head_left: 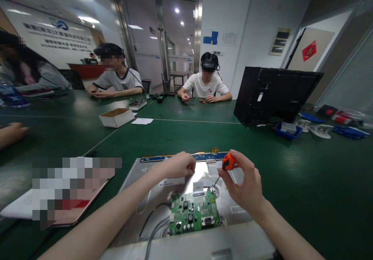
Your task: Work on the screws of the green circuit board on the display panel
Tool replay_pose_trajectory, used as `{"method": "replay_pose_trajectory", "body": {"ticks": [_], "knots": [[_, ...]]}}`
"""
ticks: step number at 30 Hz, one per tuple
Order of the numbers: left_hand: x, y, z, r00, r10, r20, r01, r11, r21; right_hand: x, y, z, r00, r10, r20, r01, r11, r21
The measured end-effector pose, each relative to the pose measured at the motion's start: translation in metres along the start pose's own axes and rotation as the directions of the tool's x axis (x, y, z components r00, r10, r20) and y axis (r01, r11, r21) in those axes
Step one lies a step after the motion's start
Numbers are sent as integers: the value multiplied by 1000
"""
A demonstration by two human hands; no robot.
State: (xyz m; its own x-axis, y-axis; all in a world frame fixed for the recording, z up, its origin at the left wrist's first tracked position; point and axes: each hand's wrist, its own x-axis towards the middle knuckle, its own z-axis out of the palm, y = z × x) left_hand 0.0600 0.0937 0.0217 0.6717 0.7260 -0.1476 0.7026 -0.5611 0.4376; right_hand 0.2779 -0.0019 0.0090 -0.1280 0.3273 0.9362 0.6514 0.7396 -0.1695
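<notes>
My right hand (244, 182) pinches an orange and black screwdriver (229, 161) by its handle. The thin shaft slants down to the upper right corner of a green circuit board (194, 212), near a screw spot. This board sits on the silvery metal back of a display panel (151, 188), with dark cables running from its left side. Above the board, my left hand (181, 164) is closed, its fingers curled down over the panel; whatever they hold, if anything, is hidden. A blue strip board (210, 156) runs along the panel's far edge.
A black monitor (274, 95) stands at the right, beside a blue tray (288, 131). An open white box (116, 118) lies ahead to the left. Papers on a pink folder (87, 198) are at my left. Several people sit around the green table (320, 182).
</notes>
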Motion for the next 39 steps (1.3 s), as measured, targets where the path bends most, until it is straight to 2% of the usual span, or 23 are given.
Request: {"method": "replay_pose_trajectory", "body": {"ticks": [4, 7, 10, 13, 16, 20, 24, 27, 32, 36, 39], "knots": [[-5, 14, -4, 999, 35, 1, -35, 999, -11, 1, 3, -2, 1000, 2, -2, -2, 1000, -24], [-14, 36, -2, 993, 121, -5, -122, 991, -52, 6, 5, -7, 1000, 20, -15, -20, 999, -28], [-25, 62, 11, 938, 348, -10, -346, 932, -109, 14, 3, -18, 998, 43, -45, -44, 999, -31], [-33, 80, 30, 904, 426, 28, -425, 904, -49, 20, -6, -34, 997, 71, -39, -74, 995, -71], [-34, 88, 44, 895, 436, 96, -442, 896, 51, 20, -18, -50, 993, 104, -54, -107, 992, -69], [-33, 90, 52, 895, 429, 126, -444, 884, 148, 18, -29, -64, 982, 158, -107, -159, 987, -7], [-34, 93, 58, 898, 421, 130, -441, 865, 240, 16, -35, -64, 958, 237, -159, -220, 968, 121], [-35, 96, 62, 897, 428, 107, -440, 846, 301, 7, -35, -62, 947, 293, -131, -268, 946, 182], [-31, 98, 63, 901, 418, 117, -432, 841, 326, -9, -30, -67, 932, 351, -87, -334, 928, 165], [-27, 100, 60, 914, 382, 137, -406, 869, 285, -16, -25, -71, 943, 331, -44, -320, 933, 166], [-27, 101, 52, 913, 365, 179, -399, 892, 213, -23, -21, -67, 955, 297, 2, -295, 950, 98]]}}
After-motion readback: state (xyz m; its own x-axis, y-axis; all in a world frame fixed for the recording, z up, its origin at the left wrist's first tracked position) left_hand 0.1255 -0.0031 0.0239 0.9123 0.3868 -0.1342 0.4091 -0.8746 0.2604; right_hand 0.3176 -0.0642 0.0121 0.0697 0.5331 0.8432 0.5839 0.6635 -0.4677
